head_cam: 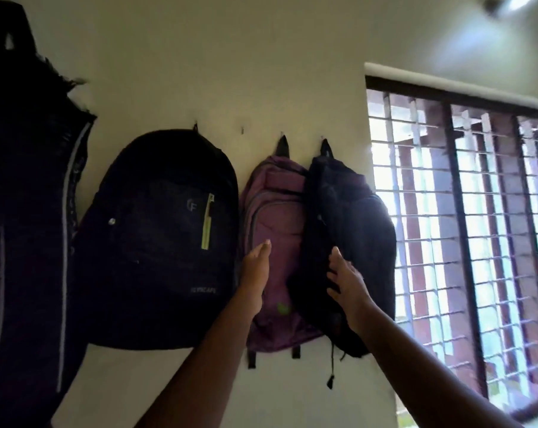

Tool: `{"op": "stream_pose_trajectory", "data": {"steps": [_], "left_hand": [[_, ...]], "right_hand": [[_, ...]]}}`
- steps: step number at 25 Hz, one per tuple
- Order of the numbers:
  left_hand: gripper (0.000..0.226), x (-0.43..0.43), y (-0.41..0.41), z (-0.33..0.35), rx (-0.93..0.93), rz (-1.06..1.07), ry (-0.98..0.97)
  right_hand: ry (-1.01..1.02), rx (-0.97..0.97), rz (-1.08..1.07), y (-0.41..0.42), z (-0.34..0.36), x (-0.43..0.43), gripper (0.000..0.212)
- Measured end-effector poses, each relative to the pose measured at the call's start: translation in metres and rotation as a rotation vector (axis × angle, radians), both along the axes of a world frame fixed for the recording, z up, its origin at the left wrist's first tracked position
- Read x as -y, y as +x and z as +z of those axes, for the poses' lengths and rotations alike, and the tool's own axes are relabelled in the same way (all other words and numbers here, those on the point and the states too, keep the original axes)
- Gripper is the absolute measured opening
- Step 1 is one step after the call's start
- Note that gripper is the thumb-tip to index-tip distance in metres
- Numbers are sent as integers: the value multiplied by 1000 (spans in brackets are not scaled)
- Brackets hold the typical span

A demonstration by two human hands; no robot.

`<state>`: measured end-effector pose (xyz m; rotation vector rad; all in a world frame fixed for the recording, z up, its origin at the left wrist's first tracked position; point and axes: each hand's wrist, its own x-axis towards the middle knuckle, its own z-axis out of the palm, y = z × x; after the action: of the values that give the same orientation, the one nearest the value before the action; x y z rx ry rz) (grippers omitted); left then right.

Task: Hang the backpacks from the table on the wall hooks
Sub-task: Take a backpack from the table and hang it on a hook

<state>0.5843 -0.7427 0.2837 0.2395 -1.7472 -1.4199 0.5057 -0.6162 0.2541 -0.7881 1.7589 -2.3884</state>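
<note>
Several backpacks hang on the pale wall. A tall dark backpack [30,196] fills the far left. A black backpack with a yellow-green zip [162,236] hangs beside it. A purple backpack [277,230] hangs by its top loop, and a dark backpack [351,230] hangs at the right, overlapping the purple one. An empty wall hook [243,129] shows between the black and purple packs. My left hand [255,273] is flat, fingers straight, against the purple pack's left side. My right hand [346,279] rests with fingers spread on the dark pack's lower front, holding nothing.
A barred window with a dark frame [465,211] takes up the right side, bright light coming through. A ceiling fan [505,4] shows at the top right. Bare wall lies below the packs.
</note>
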Motion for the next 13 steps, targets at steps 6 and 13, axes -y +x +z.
{"op": "stream_pose_trajectory", "data": {"steps": [6,13], "left_hand": [[45,-113,-75,-80,41,-174,118],[43,-322,-164,-145,194,-437,221]], "right_hand": [[-6,57,-120,-31,-58,-139,52],[71,202,-424,-107,-120,-354,75]]}}
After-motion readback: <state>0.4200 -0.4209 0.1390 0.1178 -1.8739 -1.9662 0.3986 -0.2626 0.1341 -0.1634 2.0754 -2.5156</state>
